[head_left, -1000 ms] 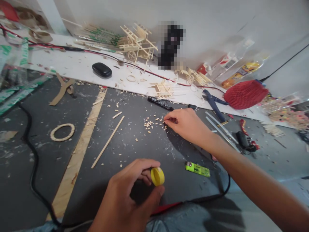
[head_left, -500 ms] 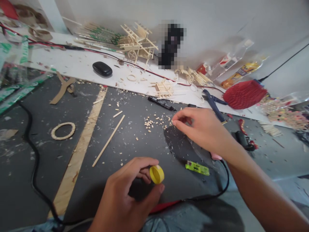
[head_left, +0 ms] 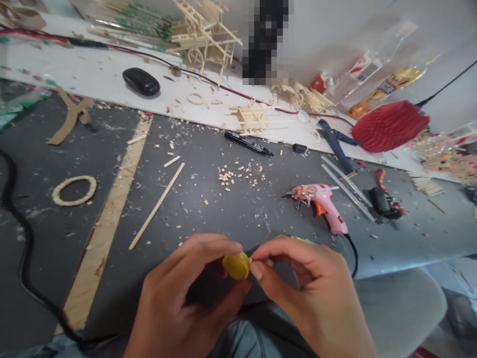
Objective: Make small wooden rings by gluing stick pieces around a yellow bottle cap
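My left hand [head_left: 182, 293] holds a yellow bottle cap [head_left: 236, 267] between thumb and fingers, low in the middle of the head view. My right hand [head_left: 311, 286] is closed in a pinch right beside the cap. A tiny pale wooden piece [head_left: 251, 260] shows at its fingertips, against the cap's rim. Beyond both hands, several cut wooden bits [head_left: 227, 176] lie scattered on the grey tabletop [head_left: 201, 223]. A pink glue gun [head_left: 322, 199] rests to the right of them. Most of a yellow-green object [head_left: 303, 239] is hidden behind my right hand.
A black marker [head_left: 249, 144], its cap [head_left: 299, 148] and blue-handled pliers [head_left: 337, 144] lie farther back. On the left are a wooden stick [head_left: 158, 205], a ring of wooden bits [head_left: 57, 196] and a black cable [head_left: 24, 243]. Small wooden models [head_left: 208, 44] stand along the wall.
My right hand has come back from the scattered bits to the yellow cap, with a tiny wooden piece in its pinch. My left hand still holds the cap. The glue gun is now uncovered.
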Demonstrator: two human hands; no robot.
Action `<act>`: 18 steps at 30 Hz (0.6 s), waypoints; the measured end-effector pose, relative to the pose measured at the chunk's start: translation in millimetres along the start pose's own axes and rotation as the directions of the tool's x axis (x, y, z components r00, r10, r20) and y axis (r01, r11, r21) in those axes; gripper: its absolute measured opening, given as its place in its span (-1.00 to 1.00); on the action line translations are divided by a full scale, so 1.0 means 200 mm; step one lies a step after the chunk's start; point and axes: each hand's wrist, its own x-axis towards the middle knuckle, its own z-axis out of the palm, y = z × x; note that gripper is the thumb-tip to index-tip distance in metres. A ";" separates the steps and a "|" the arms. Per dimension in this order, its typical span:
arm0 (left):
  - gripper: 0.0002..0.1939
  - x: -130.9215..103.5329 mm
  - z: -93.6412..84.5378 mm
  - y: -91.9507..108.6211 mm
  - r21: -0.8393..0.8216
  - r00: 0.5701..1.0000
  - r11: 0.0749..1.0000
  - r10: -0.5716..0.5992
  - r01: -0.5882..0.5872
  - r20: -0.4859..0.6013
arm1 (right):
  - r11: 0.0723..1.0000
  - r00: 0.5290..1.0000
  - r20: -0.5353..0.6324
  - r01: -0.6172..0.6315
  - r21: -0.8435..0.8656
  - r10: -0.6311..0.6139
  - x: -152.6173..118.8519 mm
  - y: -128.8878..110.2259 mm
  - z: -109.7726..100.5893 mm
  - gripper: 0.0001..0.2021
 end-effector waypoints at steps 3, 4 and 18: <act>-0.74 0.00 0.01 0.01 0.026 1.000 1.000 0.014 -0.014 0.004 | 0.999 1.000 0.006 -0.021 0.046 0.021 0.00 0.02 0.00 -0.87; -0.75 0.01 0.01 0.01 0.035 1.000 0.999 0.011 -0.012 0.006 | 0.997 0.999 0.020 -0.035 0.063 0.033 0.00 0.02 0.00 -0.87; -0.79 -0.01 0.01 0.01 0.100 0.998 0.993 0.063 -0.062 -0.005 | 0.938 0.962 0.165 -0.253 0.239 0.217 0.02 0.03 -0.02 -0.91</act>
